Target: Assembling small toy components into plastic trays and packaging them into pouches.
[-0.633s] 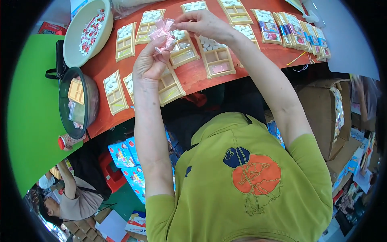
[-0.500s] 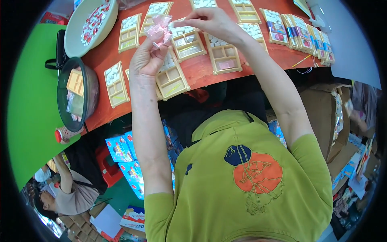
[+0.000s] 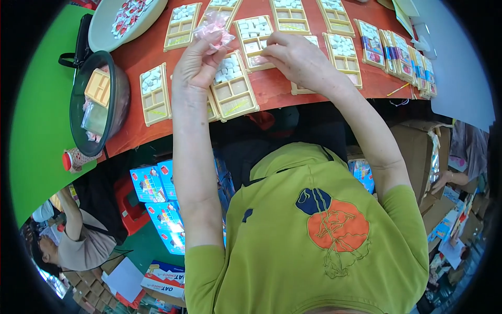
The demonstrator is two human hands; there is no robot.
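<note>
My left hand [image 3: 197, 65] is closed on a bunch of small pink packets in clear film [image 3: 214, 32], held up over the trays. To its right, my right hand [image 3: 300, 58] reaches down with fingers pinched at a cream compartment tray [image 3: 253, 37]. A pink packet [image 3: 258, 61] shows in this tray's lower compartment, just by the fingertips; whether they grip it is hidden. White cubes fill the tray's top section. Below my left hand's fingers lies another tray [image 3: 235, 89] with white cubes and a yellow stick. My right hand partly covers one more tray [image 3: 301, 90].
Several similar trays stand across the red table [image 3: 277, 91]. A large pale basin [image 3: 99, 31] of red-and-white pieces is at far left, near a dark bowl [image 3: 76, 120] holding trays and packets. Packed trays [image 3: 402, 60] line the right. A person [image 3: 83, 235] sits lower left.
My right hand has moved from beside the pink bunch down to the tray on the right. A pink packet now shows in that tray. My left hand keeps its hold; the view has shifted slightly.
</note>
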